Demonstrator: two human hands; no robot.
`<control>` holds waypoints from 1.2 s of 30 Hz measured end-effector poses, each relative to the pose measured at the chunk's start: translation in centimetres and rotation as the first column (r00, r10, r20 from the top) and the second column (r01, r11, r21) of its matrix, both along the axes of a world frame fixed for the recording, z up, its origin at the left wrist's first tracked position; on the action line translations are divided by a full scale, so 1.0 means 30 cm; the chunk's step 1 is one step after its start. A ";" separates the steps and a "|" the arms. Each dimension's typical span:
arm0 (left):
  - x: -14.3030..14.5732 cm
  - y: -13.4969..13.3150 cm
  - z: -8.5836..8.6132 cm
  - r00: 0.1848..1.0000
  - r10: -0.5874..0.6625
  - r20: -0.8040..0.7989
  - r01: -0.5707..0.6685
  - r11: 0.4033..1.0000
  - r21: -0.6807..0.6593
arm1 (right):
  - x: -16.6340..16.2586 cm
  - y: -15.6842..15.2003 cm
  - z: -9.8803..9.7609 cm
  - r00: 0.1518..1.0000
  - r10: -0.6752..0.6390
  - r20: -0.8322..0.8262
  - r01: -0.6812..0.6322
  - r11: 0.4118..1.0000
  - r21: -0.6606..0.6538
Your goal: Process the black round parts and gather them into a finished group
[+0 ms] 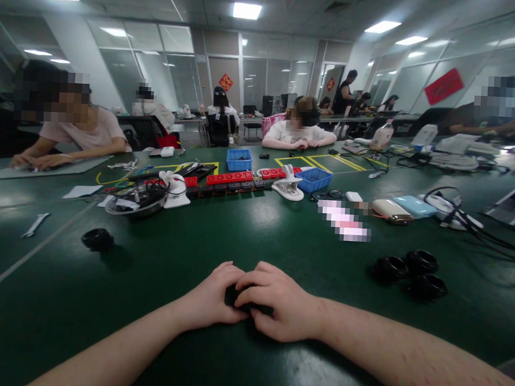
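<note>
Both hands come together over the green table (186, 235), close to its near side. My left hand (213, 294) wraps around the left side of a black part (230, 295), which looks round but is mostly hidden by fingers. Curled over that same part from the right is my right hand (277, 303), fingertips pressing on its top. To the right lie three black ring-shaped parts: one ring (390, 269), a ring behind it (422, 261) and a nearer ring (428, 286). A similar black ring (98, 239) sits alone at the left.
A wrench (35, 226) lies far left. Beyond the hands stand a metal bowl (131, 205), white clip (289, 186), red-and-black strips (230, 183) and blue bins (239, 159). A pixelated phone-like object (342, 220), power banks (390, 210) and cables (459, 215) are right. Co-workers sit around.
</note>
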State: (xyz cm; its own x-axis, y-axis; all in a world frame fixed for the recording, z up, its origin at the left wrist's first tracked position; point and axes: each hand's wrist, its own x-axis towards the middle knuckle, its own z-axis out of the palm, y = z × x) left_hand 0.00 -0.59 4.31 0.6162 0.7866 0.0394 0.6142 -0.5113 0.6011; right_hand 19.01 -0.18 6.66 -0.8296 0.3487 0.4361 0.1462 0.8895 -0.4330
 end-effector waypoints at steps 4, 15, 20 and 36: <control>-0.003 0.001 0.003 1.000 -0.025 0.009 0.026 0.999 -0.045 | -0.002 0.006 -0.006 0.998 0.048 -0.038 -0.049 0.998 -0.035; -0.009 -0.006 0.002 0.997 -0.069 -0.015 0.068 0.997 -0.047 | 0.000 -0.008 -0.007 0.992 0.037 -0.120 -0.041 0.999 -0.032; 0.036 -0.055 0.015 0.977 0.175 -0.118 -0.159 0.978 0.135 | 0.003 -0.025 -0.014 0.971 -0.217 -0.096 0.209 0.974 -0.086; 0.004 -0.009 0.071 0.992 -0.099 -0.073 0.099 0.995 -0.008 | -0.006 0.001 -0.013 0.999 -0.009 -0.038 0.005 0.994 -0.111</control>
